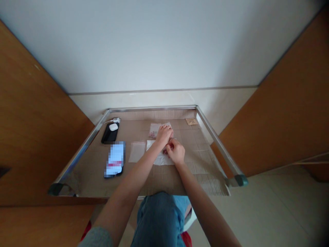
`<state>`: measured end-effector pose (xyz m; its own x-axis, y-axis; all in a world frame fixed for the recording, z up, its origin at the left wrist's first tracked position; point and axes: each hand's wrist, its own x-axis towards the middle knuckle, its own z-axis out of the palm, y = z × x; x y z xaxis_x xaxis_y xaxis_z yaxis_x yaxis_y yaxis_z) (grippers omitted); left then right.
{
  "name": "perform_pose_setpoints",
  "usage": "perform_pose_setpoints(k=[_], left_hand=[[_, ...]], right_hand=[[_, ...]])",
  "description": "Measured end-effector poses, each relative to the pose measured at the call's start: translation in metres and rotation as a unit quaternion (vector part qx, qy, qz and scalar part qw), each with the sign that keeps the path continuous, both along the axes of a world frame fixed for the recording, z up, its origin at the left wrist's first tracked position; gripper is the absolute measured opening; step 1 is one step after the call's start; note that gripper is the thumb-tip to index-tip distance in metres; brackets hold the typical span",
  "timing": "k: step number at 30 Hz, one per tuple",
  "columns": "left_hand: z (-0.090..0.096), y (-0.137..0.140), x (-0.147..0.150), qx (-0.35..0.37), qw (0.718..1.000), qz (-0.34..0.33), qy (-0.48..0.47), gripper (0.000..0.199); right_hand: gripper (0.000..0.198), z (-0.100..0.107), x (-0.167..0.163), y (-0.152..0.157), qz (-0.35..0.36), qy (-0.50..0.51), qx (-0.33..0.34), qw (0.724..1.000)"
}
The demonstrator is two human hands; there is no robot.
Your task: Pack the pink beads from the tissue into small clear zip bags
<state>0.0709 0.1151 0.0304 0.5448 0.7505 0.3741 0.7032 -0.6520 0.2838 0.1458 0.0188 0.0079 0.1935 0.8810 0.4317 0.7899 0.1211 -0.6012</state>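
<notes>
My left hand (164, 134) reaches over the far edge of a white sheet (161, 159), its fingers curled together beside a clear plastic bag (155, 129) with small reddish pieces in it. What those fingers hold, if anything, is hidden. Close to its right, my right hand (176, 151) is closed in a pinch above a small heap of dark red pieces (165, 151) on the sheet. Whatever sits between its fingertips is too small to make out. A flat, translucent bag (137, 152) lies left of the sheet.
Cardboard (203, 164) lines the table, with a metal rail (216, 144) along its sides and back. At left lie a phone with a lit screen (115, 157), a black device (106, 134), a white case (113, 127) and a charger (116, 120). A tan packet (191, 121) lies back right.
</notes>
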Motion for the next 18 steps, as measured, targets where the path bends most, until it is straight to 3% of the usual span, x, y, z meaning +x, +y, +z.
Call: perform_pose_setpoints(k=[3, 5, 8, 13, 15, 18], left_hand=[[0.013, -0.009, -0.007, 0.023, 0.993, 0.037, -0.111, 0.016], [0.019, -0.015, -0.016, -0.001, 0.967, 0.072, -0.246, 0.013], [0.02, -0.024, -0.032, -0.141, 0.865, 0.072, -0.476, 0.014], [0.006, -0.045, -0.058, -0.369, 0.677, 0.059, -0.634, 0.027], [0.001, -0.052, -0.063, -0.412, 0.627, 0.058, -0.659, 0.033], [-0.007, -0.056, -0.065, -0.423, 0.586, 0.056, -0.689, 0.037]], right_hand=[[0.013, -0.003, 0.001, 0.001, -0.008, 0.011, -0.005, 1.0], [0.015, -0.003, 0.001, 0.002, -0.015, 0.029, -0.009, 0.999], [0.023, -0.002, 0.002, 0.003, -0.027, 0.08, -0.017, 0.996], [0.036, -0.001, 0.003, 0.003, -0.051, 0.135, -0.017, 0.989], [0.038, -0.002, 0.004, 0.004, -0.051, 0.139, -0.011, 0.989], [0.039, -0.004, 0.005, 0.006, -0.038, 0.132, 0.005, 0.99]])
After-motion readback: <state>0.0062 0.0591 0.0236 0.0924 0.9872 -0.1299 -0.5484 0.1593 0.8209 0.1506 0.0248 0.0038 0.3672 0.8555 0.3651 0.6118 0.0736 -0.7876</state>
